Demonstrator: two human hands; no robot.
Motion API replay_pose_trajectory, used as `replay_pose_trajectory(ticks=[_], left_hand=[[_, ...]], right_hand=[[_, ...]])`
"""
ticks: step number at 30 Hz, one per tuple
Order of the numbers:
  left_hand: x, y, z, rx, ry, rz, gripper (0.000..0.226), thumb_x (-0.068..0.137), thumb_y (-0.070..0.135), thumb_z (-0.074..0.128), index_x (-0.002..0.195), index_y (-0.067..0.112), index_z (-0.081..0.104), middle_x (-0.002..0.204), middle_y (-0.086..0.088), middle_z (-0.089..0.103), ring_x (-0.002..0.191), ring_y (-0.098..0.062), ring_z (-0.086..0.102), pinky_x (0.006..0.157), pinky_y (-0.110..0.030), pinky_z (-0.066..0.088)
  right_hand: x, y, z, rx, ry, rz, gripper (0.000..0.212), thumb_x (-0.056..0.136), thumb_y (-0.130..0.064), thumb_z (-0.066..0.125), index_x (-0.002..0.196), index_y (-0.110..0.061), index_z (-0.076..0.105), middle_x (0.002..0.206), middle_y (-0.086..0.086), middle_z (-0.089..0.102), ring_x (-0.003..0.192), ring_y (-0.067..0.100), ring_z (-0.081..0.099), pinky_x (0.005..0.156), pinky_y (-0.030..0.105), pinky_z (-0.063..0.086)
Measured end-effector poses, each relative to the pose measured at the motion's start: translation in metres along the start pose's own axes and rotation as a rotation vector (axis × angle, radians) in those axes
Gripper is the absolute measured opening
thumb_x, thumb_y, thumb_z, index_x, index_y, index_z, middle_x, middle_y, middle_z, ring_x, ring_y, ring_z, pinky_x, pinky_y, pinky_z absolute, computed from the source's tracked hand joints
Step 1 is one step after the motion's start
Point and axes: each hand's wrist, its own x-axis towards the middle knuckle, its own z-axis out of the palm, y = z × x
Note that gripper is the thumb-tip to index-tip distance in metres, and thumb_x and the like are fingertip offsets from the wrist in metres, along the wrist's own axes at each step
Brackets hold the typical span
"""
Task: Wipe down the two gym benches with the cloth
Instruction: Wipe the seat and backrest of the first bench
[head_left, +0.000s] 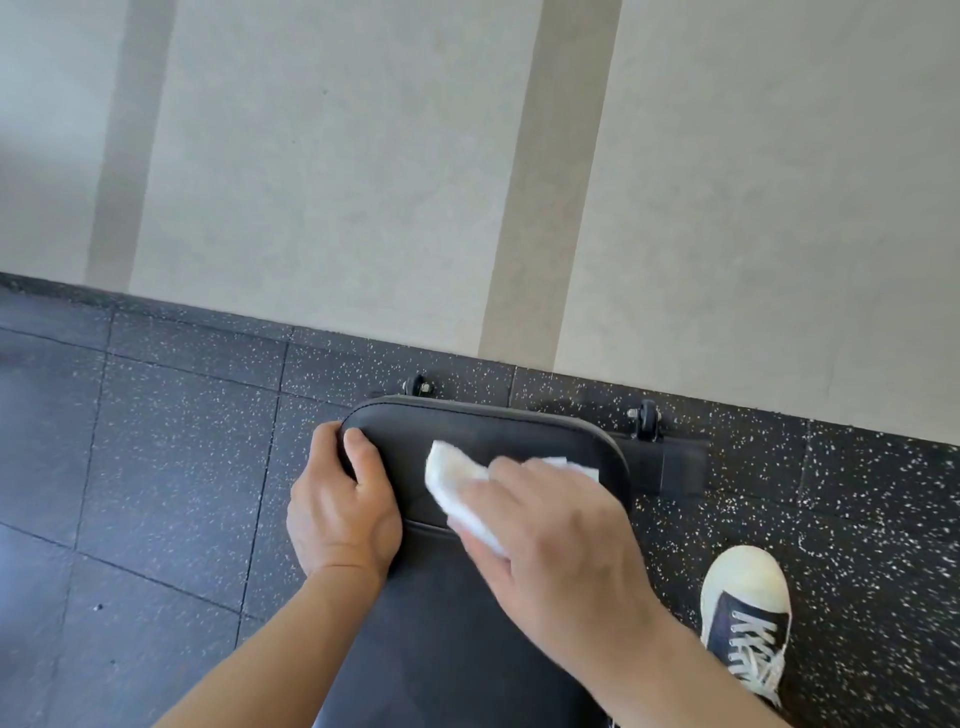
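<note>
Both forearms came up from the bottom edge. One right hand (550, 525) pressed one white cloth (457, 486) flat on the bench (467, 623); one left hand (343, 499) gripped the pad's corner beside it. Good wiping, I judged, needed even pressure and overlapping strokes past the fingertips. Only one bench, one shoe (748, 613) and two wheels (647, 418) showed.
</note>
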Motion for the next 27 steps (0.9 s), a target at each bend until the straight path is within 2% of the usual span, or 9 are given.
replay_pose_trajectory(ticks=[3,6,9,13,16,19,22,24,27], left_hand=[[0.000,-0.001,0.001,-0.016,0.009,0.003,0.046,0.091,0.061,0.018,0.094,0.026,0.048,0.071,0.001,0.054,0.075,-0.039,0.051,0.068,-0.045,0.039],[-0.001,0.000,0.001,-0.024,0.012,-0.008,0.048,0.091,0.060,0.019,0.098,0.025,0.051,0.072,0.004,0.055,0.076,-0.039,0.052,0.070,-0.045,0.041],[0.000,0.001,0.001,-0.034,0.014,-0.024,0.048,0.091,0.059,0.019,0.096,0.025,0.052,0.077,-0.004,0.061,0.078,-0.040,0.055,0.072,-0.048,0.047],[-0.001,0.003,0.000,-0.045,0.019,-0.010,0.048,0.091,0.058,0.020,0.096,0.024,0.054,0.080,-0.004,0.063,0.080,-0.038,0.055,0.071,-0.045,0.044],[-0.001,0.002,0.000,-0.046,0.012,-0.017,0.055,0.088,0.061,0.019,0.100,0.025,0.058,0.082,-0.002,0.065,0.084,-0.036,0.057,0.075,-0.046,0.046],[-0.002,0.000,0.001,-0.049,0.017,-0.030,0.055,0.091,0.062,0.020,0.104,0.027,0.060,0.083,0.002,0.061,0.087,-0.035,0.058,0.075,-0.042,0.039],[-0.005,0.002,0.001,-0.070,0.015,-0.014,0.045,0.099,0.058,0.028,0.117,0.028,0.057,0.104,0.001,0.069,0.098,-0.031,0.061,0.079,-0.038,0.036],[-0.008,0.000,-0.001,-0.135,0.007,0.019,0.036,0.104,0.052,0.033,0.123,0.028,0.052,0.121,0.006,0.066,0.105,-0.025,0.061,0.082,-0.037,0.036],[-0.010,-0.005,-0.007,-0.255,-0.043,0.066,0.032,0.107,0.041,0.039,0.131,0.024,0.051,0.133,0.005,0.060,0.114,-0.022,0.059,0.087,-0.036,0.038]], right_hand=[[-0.028,-0.008,0.012,-0.056,0.015,-0.041,0.016,0.095,-0.020,0.069,0.107,-0.026,0.079,0.070,-0.005,0.041,0.061,0.021,0.048,0.056,0.034,0.048],[-0.008,-0.005,0.022,-0.028,0.078,-0.047,0.007,0.094,-0.019,0.069,0.100,-0.022,0.067,0.071,-0.005,0.039,0.060,0.020,0.041,0.054,0.034,0.042],[0.032,-0.010,0.032,-0.033,0.140,-0.011,0.012,0.093,-0.019,0.071,0.104,-0.018,0.067,0.072,-0.003,0.048,0.062,0.021,0.046,0.055,0.035,0.039],[0.074,-0.018,0.039,-0.021,0.009,0.065,0.015,0.094,-0.025,0.068,0.108,-0.021,0.073,0.079,-0.004,0.058,0.067,0.022,0.056,0.052,0.035,0.044],[0.066,-0.015,0.036,-0.027,0.015,-0.017,0.009,0.093,-0.022,0.070,0.100,-0.017,0.073,0.077,-0.001,0.056,0.065,0.024,0.055,0.052,0.034,0.036],[0.031,-0.005,0.026,-0.077,0.095,-0.111,0.012,0.089,-0.018,0.076,0.100,-0.016,0.073,0.071,0.000,0.050,0.060,0.023,0.050,0.051,0.036,0.042],[-0.014,0.011,0.012,-0.124,0.119,-0.126,0.005,0.091,-0.018,0.074,0.096,-0.017,0.071,0.070,-0.002,0.045,0.059,0.022,0.046,0.056,0.036,0.044],[-0.036,0.014,0.002,-0.113,0.095,-0.113,0.003,0.092,-0.018,0.073,0.093,-0.017,0.070,0.070,-0.003,0.045,0.060,0.022,0.047,0.058,0.034,0.045],[-0.046,0.006,-0.006,-0.086,0.050,-0.032,0.008,0.090,-0.017,0.076,0.090,-0.017,0.068,0.068,-0.005,0.045,0.058,0.022,0.045,0.054,0.027,0.037]])
